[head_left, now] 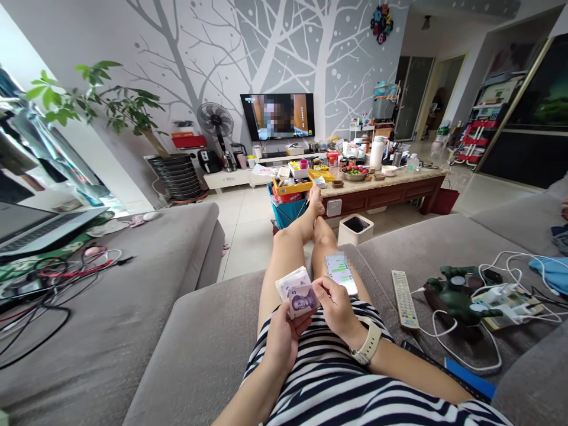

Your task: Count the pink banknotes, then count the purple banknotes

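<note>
Over my lap, my left hand (284, 334) is closed around a small stack of banknotes (293, 279), its thumb on their lower edge. The front one is a purple banknote (302, 300) marked 5, with a portrait. My right hand (335, 305) pinches the right edge of this front note between thumb and fingers; a pale watch (368, 343) is on that wrist. A lit phone (341, 273) showing a chat lies on my thigh just beyond the right hand.
On the sofa to my right are a remote control (404, 299), a dark green device (457, 302) and a power strip (510, 305) with white cables. A laptop (44, 225) and tangled cables lie left. Ahead stand a cluttered coffee table (377, 198) and a white bin (355, 228).
</note>
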